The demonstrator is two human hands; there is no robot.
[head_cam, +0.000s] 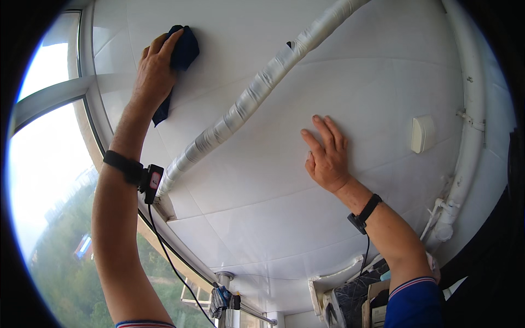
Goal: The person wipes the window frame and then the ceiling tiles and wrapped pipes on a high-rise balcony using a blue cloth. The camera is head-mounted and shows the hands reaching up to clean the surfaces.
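A dark blue cloth point(186, 49) is pressed to the white tiled wall point(254, 164) under my left hand point(158, 69), near the window frame. One end of the cloth hangs below the wrist. My right hand point(328, 158) holds nothing; its fingers are spread and it rests on or very near the tiles, lower and to the right. Between the two hands a pipe wrapped in silvery tape point(246, 106) runs diagonally across the wall. Each forearm wears a black strap with a small cabled device.
A cream socket cover point(423, 133) sits on the wall at right, beside a white vertical pipe point(471, 106) with a valve. The window point(49, 164) borders the left. Below are a glove point(221, 301) on a rail and boxes point(375, 303) with other items.
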